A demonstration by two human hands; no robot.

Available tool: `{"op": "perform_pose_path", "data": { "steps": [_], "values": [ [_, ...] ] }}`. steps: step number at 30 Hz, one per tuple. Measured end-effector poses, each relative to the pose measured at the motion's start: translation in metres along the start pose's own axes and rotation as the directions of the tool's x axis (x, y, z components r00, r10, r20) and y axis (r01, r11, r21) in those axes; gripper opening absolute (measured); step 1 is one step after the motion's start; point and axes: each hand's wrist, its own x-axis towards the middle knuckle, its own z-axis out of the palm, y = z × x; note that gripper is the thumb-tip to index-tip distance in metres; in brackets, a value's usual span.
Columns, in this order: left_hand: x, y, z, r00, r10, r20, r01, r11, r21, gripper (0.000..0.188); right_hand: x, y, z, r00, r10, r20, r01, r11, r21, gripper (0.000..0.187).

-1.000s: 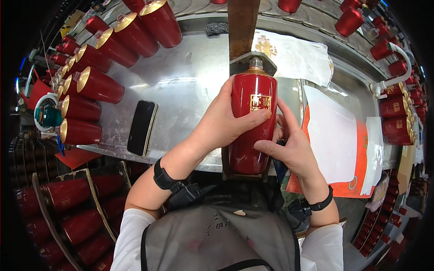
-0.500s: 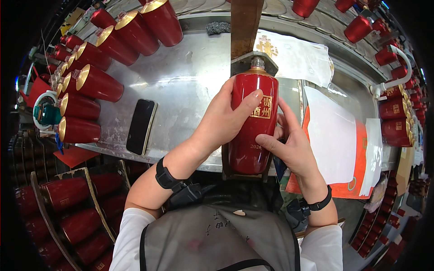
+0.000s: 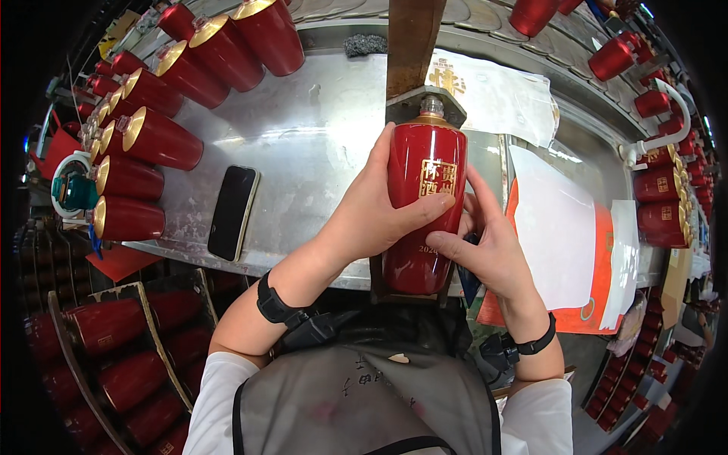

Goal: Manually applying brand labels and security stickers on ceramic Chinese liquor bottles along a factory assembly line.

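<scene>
A glossy dark red bottle (image 3: pixel 428 155) with gold lettering and a clear glass stopper lies lengthwise in front of me, neck pointing away. Under it is a narrow wooden stand (image 3: pixel 379 284), and its neck reaches a grey metal bracket (image 3: pixel 413 97). My left hand (image 3: pixel 387 201) wraps the bottle's left side, its thumb laid across the front below the large lettering. From the right, my right hand (image 3: pixel 489 246) grips the lower half, thumb on the front and fingers along the side, partly hidden behind it.
A metal worktop (image 3: pixel 303 152) holds a phone (image 3: pixel 233 212) and, at the left, several red bottles (image 3: pixel 163 139). White paper (image 3: pixel 557 227) over an orange sheet lies at right. A wooden post (image 3: pixel 413 42) rises behind the bracket. Racks of bottles (image 3: pixel 110 326) stand lower left.
My left thumb has slid down the bottle's front, uncovering more of the gold lettering. The bottle stays in place, and my right hand has barely shifted.
</scene>
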Motion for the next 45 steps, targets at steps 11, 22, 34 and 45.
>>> {"op": "perform_pose_path", "data": {
  "steps": [11,22,34,45],
  "values": [
    [0.004,0.006,0.001,0.999,-0.031,-0.017,0.03,0.996,-0.084,0.095,0.005,-0.002,-0.002,0.998,0.053,-0.022,-0.051,0.996,0.07,0.094],
    [0.005,0.001,0.003,0.999,-0.01,-0.049,0.003,0.991,-0.136,0.085,0.007,-0.001,0.0,1.0,0.026,-0.015,-0.025,0.999,0.031,0.091],
    [0.004,0.006,0.005,0.999,0.012,-0.046,-0.016,0.995,-0.096,0.077,0.006,0.001,-0.002,1.0,0.006,-0.018,-0.006,1.0,0.028,0.09],
    [-0.001,0.008,0.004,0.999,-0.017,-0.03,0.012,0.983,-0.183,0.07,-0.014,0.006,-0.024,0.954,0.088,-0.287,0.03,0.923,0.383,0.051]
  ]
}}
